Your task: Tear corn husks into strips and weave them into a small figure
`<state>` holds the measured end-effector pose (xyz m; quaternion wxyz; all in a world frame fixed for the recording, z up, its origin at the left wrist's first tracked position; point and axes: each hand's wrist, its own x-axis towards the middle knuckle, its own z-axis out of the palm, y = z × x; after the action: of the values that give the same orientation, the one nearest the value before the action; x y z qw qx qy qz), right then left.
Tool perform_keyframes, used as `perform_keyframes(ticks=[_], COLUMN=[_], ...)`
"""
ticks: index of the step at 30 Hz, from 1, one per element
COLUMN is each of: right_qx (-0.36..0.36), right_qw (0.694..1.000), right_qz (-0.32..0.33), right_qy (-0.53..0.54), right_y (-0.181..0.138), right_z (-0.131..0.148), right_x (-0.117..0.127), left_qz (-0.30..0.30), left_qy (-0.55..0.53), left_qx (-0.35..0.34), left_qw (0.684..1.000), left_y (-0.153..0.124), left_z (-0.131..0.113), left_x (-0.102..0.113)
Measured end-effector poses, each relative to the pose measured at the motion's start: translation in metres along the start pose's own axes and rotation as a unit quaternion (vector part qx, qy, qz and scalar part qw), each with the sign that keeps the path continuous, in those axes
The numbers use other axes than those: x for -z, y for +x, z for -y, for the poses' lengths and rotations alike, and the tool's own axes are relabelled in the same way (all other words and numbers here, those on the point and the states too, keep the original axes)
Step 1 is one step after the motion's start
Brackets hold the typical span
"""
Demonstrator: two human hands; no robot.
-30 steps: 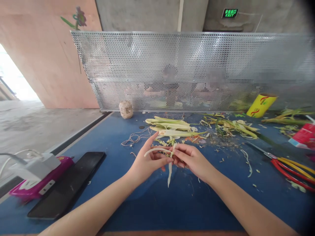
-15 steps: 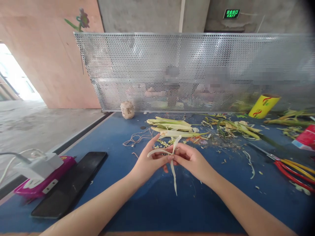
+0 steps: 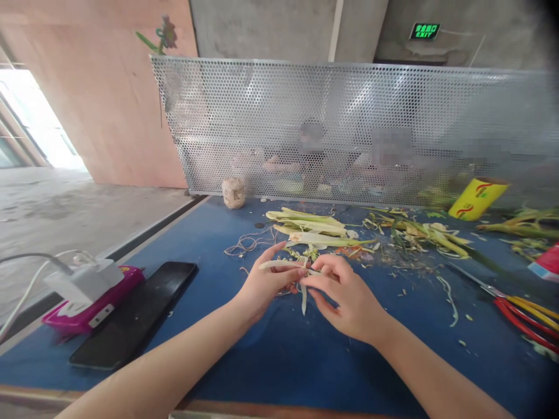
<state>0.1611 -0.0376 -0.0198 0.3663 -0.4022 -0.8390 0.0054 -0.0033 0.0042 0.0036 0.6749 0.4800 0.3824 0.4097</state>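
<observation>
Pale, narrow strips of plant husk (image 3: 304,299) cross one another between my hands above the blue table. My left hand (image 3: 268,282) pinches them where they meet, with one strip lying over its fingers toward the left. On the other side, my right hand (image 3: 343,294) has its fingertips closed on the strips near that crossing, its thumb lower and apart. Fingers partly hide the crossing point. Just beyond the hands lie pale green husk leaves (image 3: 312,224) in a loose stack, with small scraps around them.
A black phone (image 3: 140,317) and a magenta power strip (image 3: 117,302) with a white plug lie at left. Red-and-yellow-handled scissors (image 3: 519,317) are at right. A ball of twine (image 3: 233,193), a yellow roll (image 3: 478,199) and leaf scraps (image 3: 428,233) sit before the perforated metal screen (image 3: 271,105).
My right hand has turned and opened its thumb away from the strips. The strip that stood upright is now lowered, and the hanging one shows shorter. The whole view has shifted slightly.
</observation>
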Motion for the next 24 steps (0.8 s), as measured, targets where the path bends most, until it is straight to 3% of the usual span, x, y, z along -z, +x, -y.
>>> perform_keyframes(ticks=[6, 10, 15, 20, 22, 24], right_qx=[-0.159, -0.116, -0.145, -0.033, -0.060, -0.138], right_qw=[0.987, 0.992, 0.989, 0.997, 0.988, 0.968], right_qz=[0.022, 0.035, 0.015, -0.043, -0.089, -0.119], right_qy=[0.027, 0.029, 0.022, 0.062, 0.107, 0.172], right_y=[0.004, 0.005, 0.000, -0.001, 0.001, 0.004], right_z=[0.007, 0.010, 0.005, 0.000, 0.000, -0.001], right_x=[0.000, 0.002, 0.000, -0.002, -0.005, -0.008], left_qz=[0.015, 0.013, 0.017, 0.009, 0.010, 0.007], left_qy=[0.022, -0.008, -0.014, 0.011, 0.034, 0.052], left_qx=[-0.003, 0.007, 0.008, -0.052, -0.082, -0.105], left_qw=[1.000, 1.000, 1.000, 0.999, 0.996, 0.993], left_y=[0.002, 0.001, -0.001, -0.001, -0.001, -0.001], left_z=[0.004, 0.002, 0.002, 0.002, 0.001, 0.000], left_x=[0.004, 0.003, -0.001, -0.004, -0.004, -0.004])
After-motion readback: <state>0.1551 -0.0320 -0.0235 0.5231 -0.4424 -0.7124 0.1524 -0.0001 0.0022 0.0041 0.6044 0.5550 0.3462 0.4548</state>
